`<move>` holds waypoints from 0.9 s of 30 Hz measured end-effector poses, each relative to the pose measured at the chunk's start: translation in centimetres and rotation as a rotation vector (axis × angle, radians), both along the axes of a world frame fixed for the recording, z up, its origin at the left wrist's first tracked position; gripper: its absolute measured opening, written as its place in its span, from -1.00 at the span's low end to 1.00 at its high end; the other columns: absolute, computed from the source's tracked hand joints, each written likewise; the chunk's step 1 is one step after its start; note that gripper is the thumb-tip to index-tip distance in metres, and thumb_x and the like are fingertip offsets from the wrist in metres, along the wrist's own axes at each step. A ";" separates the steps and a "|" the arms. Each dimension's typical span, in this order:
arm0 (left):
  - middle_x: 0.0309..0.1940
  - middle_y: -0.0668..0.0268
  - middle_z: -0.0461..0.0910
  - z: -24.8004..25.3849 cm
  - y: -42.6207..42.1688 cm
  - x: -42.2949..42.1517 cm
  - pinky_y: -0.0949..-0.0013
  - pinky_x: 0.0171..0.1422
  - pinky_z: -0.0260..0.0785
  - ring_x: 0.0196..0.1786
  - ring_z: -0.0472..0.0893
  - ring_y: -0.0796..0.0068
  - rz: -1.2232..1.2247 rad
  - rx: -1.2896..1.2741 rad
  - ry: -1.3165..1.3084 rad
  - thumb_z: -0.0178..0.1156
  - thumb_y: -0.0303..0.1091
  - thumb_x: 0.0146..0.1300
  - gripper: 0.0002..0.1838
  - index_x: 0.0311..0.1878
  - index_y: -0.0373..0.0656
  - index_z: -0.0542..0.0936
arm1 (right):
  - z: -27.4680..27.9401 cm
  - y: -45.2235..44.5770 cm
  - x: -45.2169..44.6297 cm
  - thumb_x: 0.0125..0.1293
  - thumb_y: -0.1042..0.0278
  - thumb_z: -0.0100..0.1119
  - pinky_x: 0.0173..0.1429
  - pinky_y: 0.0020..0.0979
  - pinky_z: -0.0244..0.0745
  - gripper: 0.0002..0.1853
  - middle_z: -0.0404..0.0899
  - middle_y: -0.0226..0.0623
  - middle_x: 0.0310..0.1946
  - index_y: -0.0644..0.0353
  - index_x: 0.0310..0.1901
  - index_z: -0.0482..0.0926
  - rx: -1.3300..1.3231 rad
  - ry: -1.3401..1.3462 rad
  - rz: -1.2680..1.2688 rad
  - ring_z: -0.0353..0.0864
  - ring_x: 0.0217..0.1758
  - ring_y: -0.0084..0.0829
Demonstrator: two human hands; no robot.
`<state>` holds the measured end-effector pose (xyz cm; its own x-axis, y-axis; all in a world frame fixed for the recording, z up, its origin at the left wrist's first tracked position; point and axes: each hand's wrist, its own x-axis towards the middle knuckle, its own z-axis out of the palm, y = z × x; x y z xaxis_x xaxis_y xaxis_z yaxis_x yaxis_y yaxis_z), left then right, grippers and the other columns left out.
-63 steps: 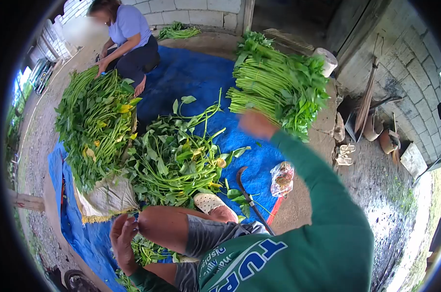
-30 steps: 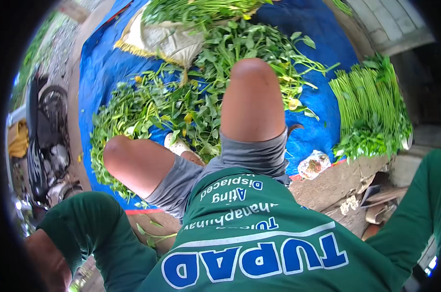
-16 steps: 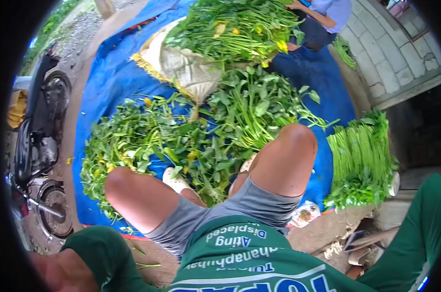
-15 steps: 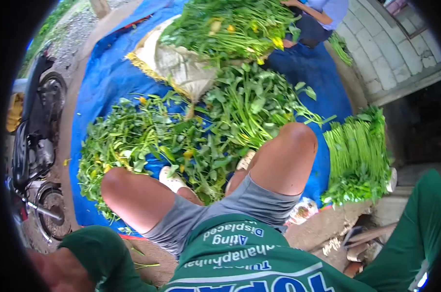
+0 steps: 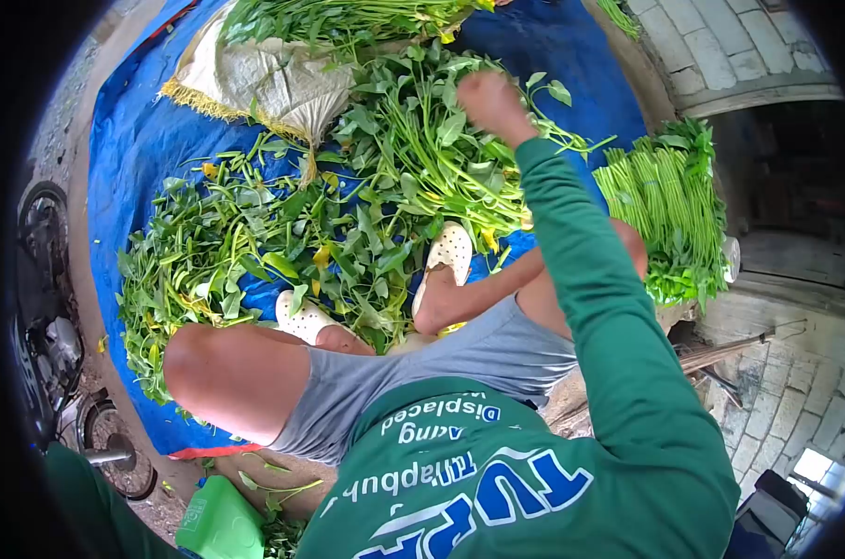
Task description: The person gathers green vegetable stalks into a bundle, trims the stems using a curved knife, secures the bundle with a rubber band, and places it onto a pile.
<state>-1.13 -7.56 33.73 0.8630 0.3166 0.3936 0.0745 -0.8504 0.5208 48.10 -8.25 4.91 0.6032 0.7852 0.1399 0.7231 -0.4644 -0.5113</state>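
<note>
My right hand [image 5: 493, 104] reaches forward over a loose heap of long-stemmed leafy greens [image 5: 413, 140], which look like water spinach. It is blurred, its fingers look curled, and I cannot tell whether it touches or grips any stems. My left hand is out of sight; only the green left sleeve [image 5: 91, 498] shows at the lower left. More cut leaves and short stems [image 5: 226, 242] lie scattered around my white clogs [image 5: 450, 250]. Neatly stacked bundles of greens [image 5: 660, 210] stand at the right, stems aligned.
A blue tarp [image 5: 124, 177] lies beneath the greens. At the back, a pale woven sack [image 5: 264, 79] has a large pile of greens [image 5: 348, 20] on it. A motorcycle [image 5: 54, 345] stands at the left, a green plastic container [image 5: 219, 522] at the lower left, and a block wall [image 5: 711, 47] at the right.
My right arm has swung forward from the lower right, bringing the hand over the heap. My left hand has left view. My right leg has shifted, and the view has moved, showing the green container.
</note>
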 end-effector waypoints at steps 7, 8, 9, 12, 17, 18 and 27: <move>0.07 0.25 0.78 -1.4 1.8 -0.4 0.41 0.02 0.67 -0.07 0.77 0.47 0.152 -0.014 0.071 0.40 -0.37 0.51 -0.67 0.25 -0.22 0.70 | -13.2 -1.3 -5.9 0.33 0.24 0.27 0.25 0.11 0.65 -0.74 0.78 0.22 -0.02 0.28 -0.18 0.78 -0.353 0.107 -0.055 0.75 0.10 0.30; 0.07 0.25 0.78 -1.4 2.3 -0.9 0.41 0.02 0.67 -0.07 0.77 0.47 0.189 -0.008 0.061 0.40 -0.37 0.50 -0.67 0.25 -0.21 0.70 | -13.4 -1.5 -5.9 0.33 0.24 0.25 0.23 0.10 0.65 -0.75 0.77 0.21 -0.04 0.26 -0.18 0.75 -0.300 0.099 -0.068 0.74 0.07 0.29; 0.07 0.25 0.78 -0.7 3.2 -1.6 0.41 0.02 0.66 -0.07 0.77 0.48 0.221 0.022 0.037 0.40 -0.37 0.50 -0.67 0.26 -0.21 0.70 | -12.6 -1.3 -5.8 0.35 0.23 0.25 0.26 0.09 0.64 -0.74 0.77 0.20 0.00 0.25 -0.13 0.75 -0.310 0.125 -0.091 0.73 0.11 0.29; 0.08 0.25 0.77 1.1 6.6 -2.9 0.42 0.03 0.66 -0.07 0.77 0.48 0.429 0.133 -0.177 0.41 -0.38 0.50 -0.67 0.26 -0.21 0.71 | -9.9 0.5 -4.7 0.49 0.24 0.26 0.26 -0.01 0.66 -0.70 0.80 0.11 0.04 0.21 0.10 0.76 -0.238 0.187 -0.124 0.79 0.12 0.13; 0.08 0.26 0.77 -2.8 12.3 3.1 0.43 0.03 0.65 -0.07 0.77 0.49 0.746 -0.158 -0.539 0.41 -0.40 0.49 -0.67 0.26 -0.21 0.72 | -2.1 2.7 -4.3 0.55 0.35 0.35 0.06 -0.35 0.65 -0.62 0.79 -0.32 -0.10 0.35 0.28 0.69 0.302 0.685 -0.022 0.72 -0.07 -0.48; 0.09 0.26 0.77 -5.7 12.5 5.6 0.43 0.03 0.65 -0.07 0.77 0.50 0.716 -0.399 -0.498 0.41 -0.40 0.49 -0.67 0.26 -0.20 0.72 | 2.0 2.4 -6.0 0.54 0.36 0.36 0.03 -0.39 0.63 -0.62 0.77 -0.37 -0.11 0.35 0.29 0.68 0.308 0.805 -0.020 0.69 -0.09 -0.52; 0.07 0.22 0.80 -11.5 16.7 11.7 0.42 -0.04 0.61 -0.09 0.76 0.51 0.594 -1.271 -0.326 0.29 0.29 0.57 -0.30 0.32 -0.23 0.68 | 12.7 -4.3 -23.4 0.42 0.52 0.38 0.02 -0.31 0.62 -0.66 0.73 -0.24 -0.11 0.25 0.21 0.76 0.366 0.554 0.356 0.73 -0.08 -0.35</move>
